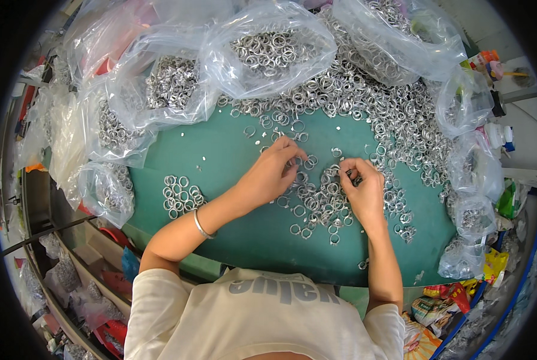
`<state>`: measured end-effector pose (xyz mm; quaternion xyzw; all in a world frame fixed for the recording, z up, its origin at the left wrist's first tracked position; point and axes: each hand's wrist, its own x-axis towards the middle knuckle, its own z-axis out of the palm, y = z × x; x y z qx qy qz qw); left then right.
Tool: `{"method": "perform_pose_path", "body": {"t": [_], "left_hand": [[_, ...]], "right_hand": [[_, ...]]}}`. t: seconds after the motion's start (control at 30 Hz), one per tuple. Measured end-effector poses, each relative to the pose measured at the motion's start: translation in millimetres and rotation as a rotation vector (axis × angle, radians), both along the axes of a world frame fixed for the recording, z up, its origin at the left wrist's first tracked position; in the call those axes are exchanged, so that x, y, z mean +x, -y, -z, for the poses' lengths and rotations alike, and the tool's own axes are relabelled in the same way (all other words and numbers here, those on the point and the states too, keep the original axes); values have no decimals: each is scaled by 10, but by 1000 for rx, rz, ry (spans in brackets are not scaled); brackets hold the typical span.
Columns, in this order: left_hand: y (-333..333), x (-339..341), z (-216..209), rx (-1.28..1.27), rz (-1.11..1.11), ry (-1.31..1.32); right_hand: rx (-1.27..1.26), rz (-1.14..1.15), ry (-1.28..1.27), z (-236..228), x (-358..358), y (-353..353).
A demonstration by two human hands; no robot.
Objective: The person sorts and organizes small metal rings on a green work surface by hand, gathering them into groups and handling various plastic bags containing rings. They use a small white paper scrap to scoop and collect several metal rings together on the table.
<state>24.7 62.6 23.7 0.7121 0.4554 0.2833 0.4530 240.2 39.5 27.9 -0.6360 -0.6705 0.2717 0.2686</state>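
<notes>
Ring work on a green worktop [262, 255], seen from above, with both bare hands at the middle of the frame. The left hand [273, 170], entering from the lower left, has its fingers curled and its thumb drawn in toward them; rings lie right at the fingertips, but whether its grip pinches one cannot be told. The right hand [366, 191], at right of centre, bends thumb and forefinger toward each other over the edge of the central cluster [324, 201]; metal shows within the curl, though a firm pinch on it cannot be confirmed.

The silver-coloured rings occupy three zones: the loose central cluster between and below the hands; a small separate group [183, 197] at left of centre; and a large heap [403, 123] sweeping from upper centre to the right. Open clear bags, such as the upper-centre bag [235, 83], border the worktop and hold further pieces.

Judged by layout alone, the work appears to be at a partial stage: the small group seems already set apart, the central cluster seems to be the portion in hand, and the heap, far larger than either, seems yet to be gone through.
</notes>
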Motion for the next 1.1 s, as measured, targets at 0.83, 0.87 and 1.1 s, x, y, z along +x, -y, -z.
{"method": "perform_pose_path", "body": {"t": [0.83,0.87,1.1], "left_hand": [[-129,217,111,357,218,-433],[-122,220,77,329,202,-405],[-76,151,100,266,91,-268]], "right_hand": [[-287,186,-1027,6,233,261],[-310,200,-1078,-1,225,271],[-192,181,-781,48,220,368]]}}
